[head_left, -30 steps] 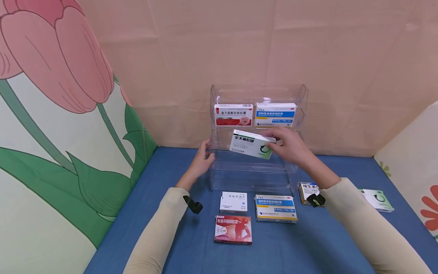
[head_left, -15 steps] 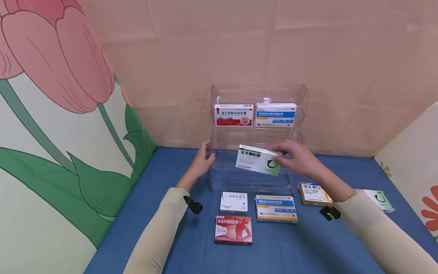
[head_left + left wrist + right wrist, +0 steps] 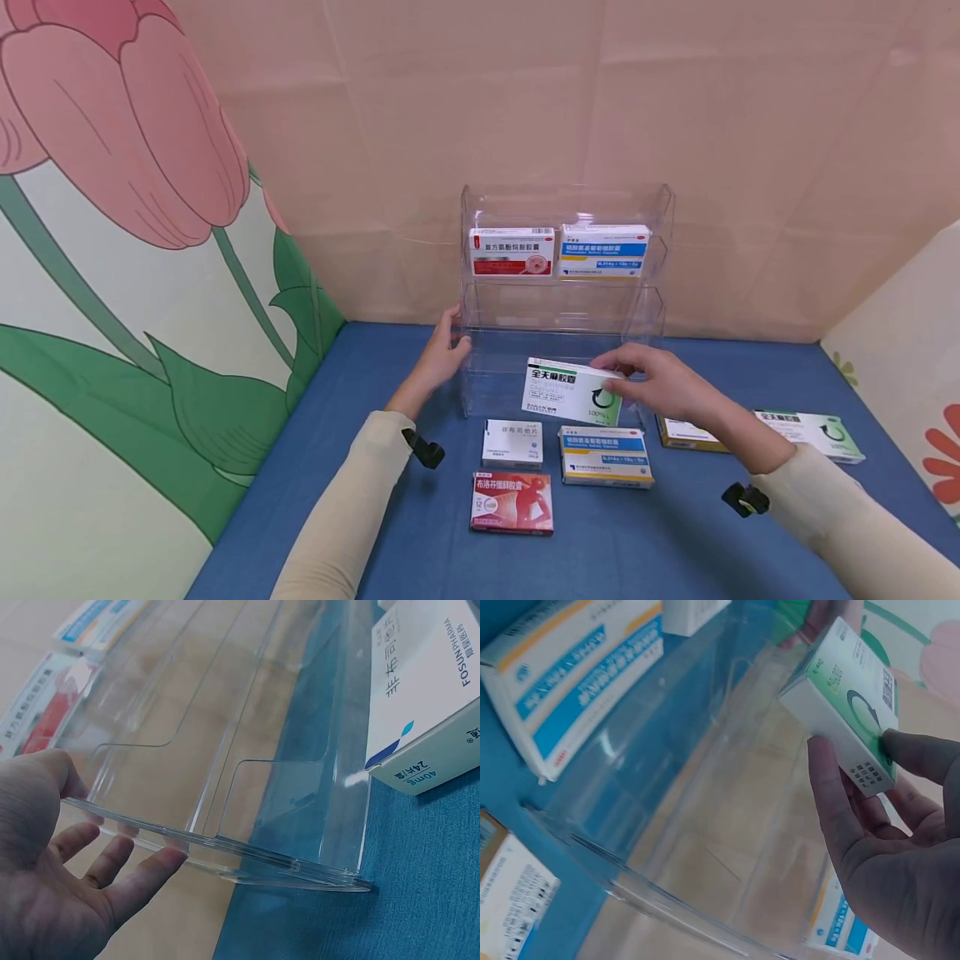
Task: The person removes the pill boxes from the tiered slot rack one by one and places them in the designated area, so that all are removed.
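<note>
- Blue cloth — broad stretches of it run left of the boxes, across the near side and between the right-hand boxes and the wall; its near edge is cut off by the view.
- Clear rack stands upright at the far side, close to the wall; its lower right part is partly hidden, and its transparent edges are hard to trace.
- Right hand pinches the held box by its right end, thumb on the green face; some fingers are hidden behind it.
- Left hand grips the rack's left side edge, with fingers bent against it.
- Held box, green and white, is tilted in front of the lower tiers, right end lower; whether it touches the rack I cannot tell. Its lower edge overlaps the sight line to the table's blue-and-white box.
- Second green-and-white box lies far right, its left end covered by the right wrist.
- Upper blue-and-white box and red-and-white box sit side by side on the rack, a narrow gap between.
- Red box lies nearest.
- Yellow-edged box is half hidden by the right hand and forearm.
- White box lies just beyond the red one, cut off in the left wrist view.
</note>
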Tool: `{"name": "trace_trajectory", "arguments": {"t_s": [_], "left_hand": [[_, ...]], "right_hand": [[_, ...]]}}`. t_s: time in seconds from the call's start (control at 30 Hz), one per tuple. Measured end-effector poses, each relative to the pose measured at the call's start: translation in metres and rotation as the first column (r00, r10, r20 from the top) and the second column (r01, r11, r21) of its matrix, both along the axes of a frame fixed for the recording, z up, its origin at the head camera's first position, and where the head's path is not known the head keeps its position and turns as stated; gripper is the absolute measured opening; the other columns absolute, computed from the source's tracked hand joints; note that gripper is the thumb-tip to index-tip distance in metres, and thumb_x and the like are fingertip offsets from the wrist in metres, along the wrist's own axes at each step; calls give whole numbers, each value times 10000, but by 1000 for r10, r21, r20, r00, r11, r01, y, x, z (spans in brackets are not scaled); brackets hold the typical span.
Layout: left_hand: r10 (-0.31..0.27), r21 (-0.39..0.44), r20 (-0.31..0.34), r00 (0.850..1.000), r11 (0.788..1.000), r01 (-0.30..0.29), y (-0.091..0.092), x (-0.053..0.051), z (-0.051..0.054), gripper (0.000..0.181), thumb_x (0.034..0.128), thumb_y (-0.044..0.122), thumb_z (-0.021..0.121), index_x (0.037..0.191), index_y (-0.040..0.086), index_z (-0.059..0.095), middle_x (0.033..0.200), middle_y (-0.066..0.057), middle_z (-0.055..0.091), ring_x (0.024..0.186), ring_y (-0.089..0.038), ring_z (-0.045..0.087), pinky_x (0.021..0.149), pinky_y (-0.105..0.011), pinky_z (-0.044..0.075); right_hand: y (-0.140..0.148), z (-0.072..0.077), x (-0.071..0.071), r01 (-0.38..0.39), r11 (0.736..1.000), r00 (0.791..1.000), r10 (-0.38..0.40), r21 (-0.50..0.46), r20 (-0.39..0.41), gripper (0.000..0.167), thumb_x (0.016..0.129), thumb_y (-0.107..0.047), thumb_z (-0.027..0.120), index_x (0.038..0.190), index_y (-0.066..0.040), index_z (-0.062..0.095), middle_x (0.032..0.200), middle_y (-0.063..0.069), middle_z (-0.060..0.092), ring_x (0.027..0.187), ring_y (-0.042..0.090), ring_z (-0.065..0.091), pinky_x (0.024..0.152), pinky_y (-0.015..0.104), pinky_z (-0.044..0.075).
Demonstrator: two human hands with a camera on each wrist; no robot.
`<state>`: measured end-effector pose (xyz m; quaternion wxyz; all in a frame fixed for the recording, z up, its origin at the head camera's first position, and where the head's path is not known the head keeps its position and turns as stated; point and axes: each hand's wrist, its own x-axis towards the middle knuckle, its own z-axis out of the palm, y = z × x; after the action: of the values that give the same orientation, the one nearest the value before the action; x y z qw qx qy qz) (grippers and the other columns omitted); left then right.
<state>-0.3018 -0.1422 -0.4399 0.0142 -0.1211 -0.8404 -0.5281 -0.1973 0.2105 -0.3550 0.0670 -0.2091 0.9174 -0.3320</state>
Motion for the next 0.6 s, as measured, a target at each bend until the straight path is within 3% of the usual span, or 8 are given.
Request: {"name": "trace_trajectory", "arguments": {"t_s": [0.3, 0.6], "left_hand": [[-6, -2, 11, 1000, 1000, 6, -1, 0, 0, 658, 1017, 103, 500, 1589, 153, 178, 1545, -175, 328, 1368, -397, 454, 964, -534, 525], [-7, -2, 25, 1000, 1000, 7, 0, -1, 1, 654, 1018, 132, 502, 1587, 195, 186, 1536, -151, 343, 1366, -380, 449, 944, -529, 540]], "right_hand": [[4, -17, 8, 30, 999, 984, -22, -40, 177, 337, 962, -207, 690, 1292, -146, 665, 1145, 63, 636, 969, 231, 594, 732, 312, 590], [20, -45, 16, -10, 992, 944, 51, -126, 326, 333, 959, -158, 682, 1279, -70, 652, 1102, 86, 645, 924, 235, 618, 739, 394, 604]]}}
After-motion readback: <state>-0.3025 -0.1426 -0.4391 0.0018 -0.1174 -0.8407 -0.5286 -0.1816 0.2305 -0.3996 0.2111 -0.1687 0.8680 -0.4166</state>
